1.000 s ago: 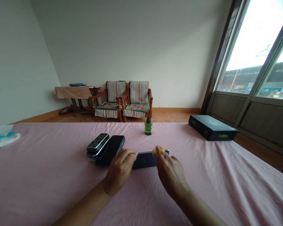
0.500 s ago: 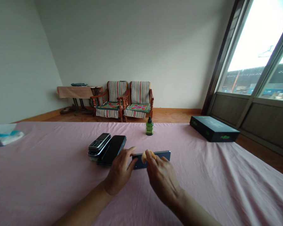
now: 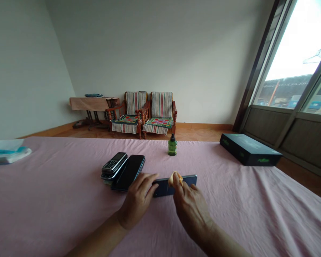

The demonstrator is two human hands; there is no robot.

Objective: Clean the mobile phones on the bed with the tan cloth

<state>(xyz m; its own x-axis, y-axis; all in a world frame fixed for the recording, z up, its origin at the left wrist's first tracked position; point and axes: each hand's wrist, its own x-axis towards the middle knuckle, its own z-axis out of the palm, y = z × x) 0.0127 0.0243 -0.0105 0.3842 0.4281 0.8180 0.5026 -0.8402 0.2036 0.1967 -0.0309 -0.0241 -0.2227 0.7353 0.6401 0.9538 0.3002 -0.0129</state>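
A dark blue smartphone [image 3: 162,188] stands tilted on its long edge over the pink cloth. Its left end is pinched between the thumb and fingers of my left hand [image 3: 139,194]. My right hand [image 3: 189,205] is closed on a small crumpled cream-and-orange cloth [image 3: 173,178], pressed against the phone's upper edge and near face. Left of my hands lies a large black phone or tablet [image 3: 131,171]. Beside it sits a stack of phones with a silver keypad phone [image 3: 115,162] on top. The lower phones are mostly hidden.
A green bottle with a black top [image 3: 172,146] stands beyond my hands. To the right is a black box with green markings [image 3: 253,150]; at far left, a white-and-blue packet [image 3: 9,153]. Two wooden chairs [image 3: 160,123] and a covered side table [image 3: 91,103] stand near the wall.
The cloth in my right hand has slid slightly right along the phone. My left fingers have closed in on the phone's left end. The whole view has shifted a little.
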